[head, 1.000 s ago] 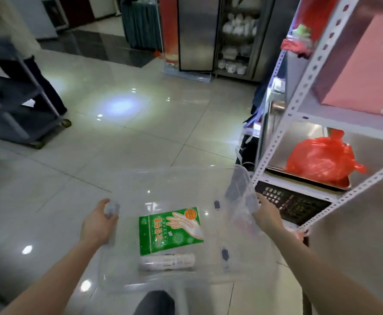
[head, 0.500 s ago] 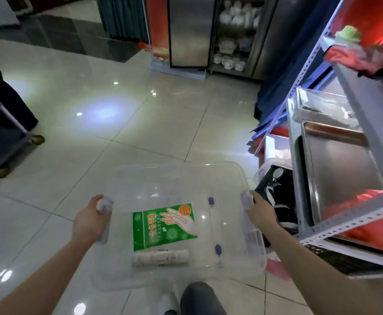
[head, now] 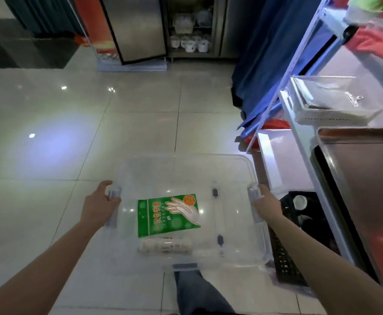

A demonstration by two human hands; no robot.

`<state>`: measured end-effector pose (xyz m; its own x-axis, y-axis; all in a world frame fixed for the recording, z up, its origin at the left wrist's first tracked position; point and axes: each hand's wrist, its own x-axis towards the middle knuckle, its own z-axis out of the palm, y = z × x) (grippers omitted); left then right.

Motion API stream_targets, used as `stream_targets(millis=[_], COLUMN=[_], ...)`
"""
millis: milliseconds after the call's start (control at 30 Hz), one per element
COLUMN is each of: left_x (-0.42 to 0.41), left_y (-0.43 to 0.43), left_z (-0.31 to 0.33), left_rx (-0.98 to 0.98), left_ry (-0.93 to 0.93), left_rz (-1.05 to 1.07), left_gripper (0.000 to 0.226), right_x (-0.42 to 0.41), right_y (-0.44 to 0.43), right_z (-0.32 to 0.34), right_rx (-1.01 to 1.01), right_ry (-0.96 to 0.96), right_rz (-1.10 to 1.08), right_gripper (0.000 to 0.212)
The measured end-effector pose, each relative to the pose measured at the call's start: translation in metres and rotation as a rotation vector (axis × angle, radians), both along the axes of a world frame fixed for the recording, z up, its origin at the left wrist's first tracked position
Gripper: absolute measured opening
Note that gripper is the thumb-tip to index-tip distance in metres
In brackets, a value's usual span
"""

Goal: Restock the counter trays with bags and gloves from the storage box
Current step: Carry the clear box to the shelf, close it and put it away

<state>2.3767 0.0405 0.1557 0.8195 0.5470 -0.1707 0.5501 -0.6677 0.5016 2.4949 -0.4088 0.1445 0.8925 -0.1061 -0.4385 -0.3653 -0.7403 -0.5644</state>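
I hold a clear plastic storage box (head: 186, 171) over the tiled floor, low in front of me. My left hand (head: 99, 206) grips its left handle and my right hand (head: 266, 204) grips its right handle. Inside lies a green pack of disposable gloves (head: 167, 214) with a hand printed on it. Just in front of the pack is a white roll of bags (head: 164, 245). A clear tray (head: 331, 103) sits on the white shelf at the right.
A white metal shelving rack (head: 299, 114) with a steel tray (head: 363, 178) stands close on the right. A dark crate (head: 304, 223) sits under it. Blue cloth (head: 254, 64) hangs behind. My leg (head: 197, 292) is below the box. A steel cabinet (head: 136, 28) stands far back.
The view has tilted down and turned right along the rack. The box stays in both hands and sits nearer the rack's lower shelf. The cart and the person at the left have left view.
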Motion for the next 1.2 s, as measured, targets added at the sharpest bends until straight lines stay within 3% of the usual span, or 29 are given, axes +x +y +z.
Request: stream_targets(millis=[233,467,733,967,1200], left_x=[0.195,0.394,0.615,0.700,0.714], left_y=[0.035,0.030,-0.037,-0.125,-0.193], left_z=[0.033,0.028,-0.011,-0.011,-0.042], left_rx=[-0.035,-0.069,-0.170,-0.175,-0.172], left_ry=[-0.028,0.004,0.117,0.209,0.257], left_rz=[-0.151,-0.417,-0.855,-1.156,-1.332], left_gripper=[0.057,0.057,0.048,0.057,0.063], right_x=[0.117,0.196,0.221,0.198,0.179], right_y=[0.031,0.031,0.046,0.088,0.093], right_z=[0.013,-0.002,-0.016,-0.015,-0.054], right_rx=[-0.034,-0.079,-0.141,-0.076,-0.062], right_ry=[-0.007,-0.038,-0.017,0.082,0.081], right_rz=[-0.174,-0.402,-0.892,-1.314,-1.487], right_gripper=[0.068,0.060,0.059,0.072,0.071])
